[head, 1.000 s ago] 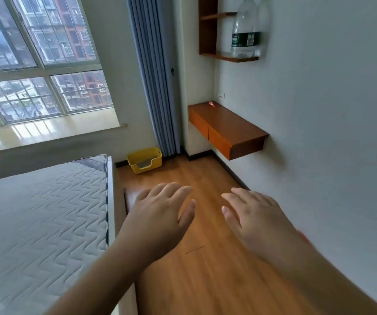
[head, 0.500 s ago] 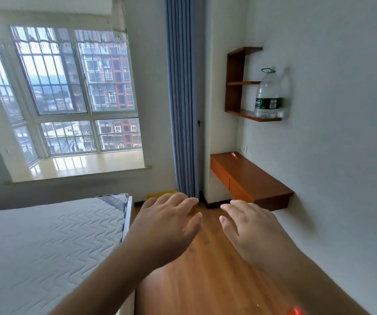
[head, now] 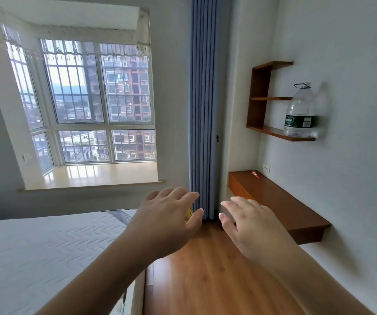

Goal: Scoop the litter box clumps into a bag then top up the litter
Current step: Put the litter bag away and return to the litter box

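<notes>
A sliver of yellow plastic (head: 188, 215) shows just past the left hand's thumb, low by the foot of the curtain; it may be the litter box, though almost all of it is hidden behind the hand and I cannot be sure. No scoop, bag or litter supply is in view, so the task looks not yet begun and the step in hand is the approach.

The left hand (head: 168, 220) and the right hand (head: 250, 223) are both stretched forward with fingers spread and loose, palms down, holding nothing and touching nothing. To do this step well, the person would best walk the strip of glossy wooden floor (head: 205, 273) between the white quilted mattress (head: 46, 251) and the wall, tilt the head down so the yellow thing is in sight, and find the scoop and bag before crouching.

Of containers, a large clear plastic water bottle with a dark green label (head: 299, 112) stands upright on the lowest board of the brown wall shelf (head: 271, 131); whether it holds water I cannot tell. The wall-mounted brown wooden worktop (head: 280, 205) carries only a small red object (head: 255, 174) near its back corner. The blue pleated curtain (head: 202, 110) hangs beside the barred bay window (head: 87, 103).
</notes>
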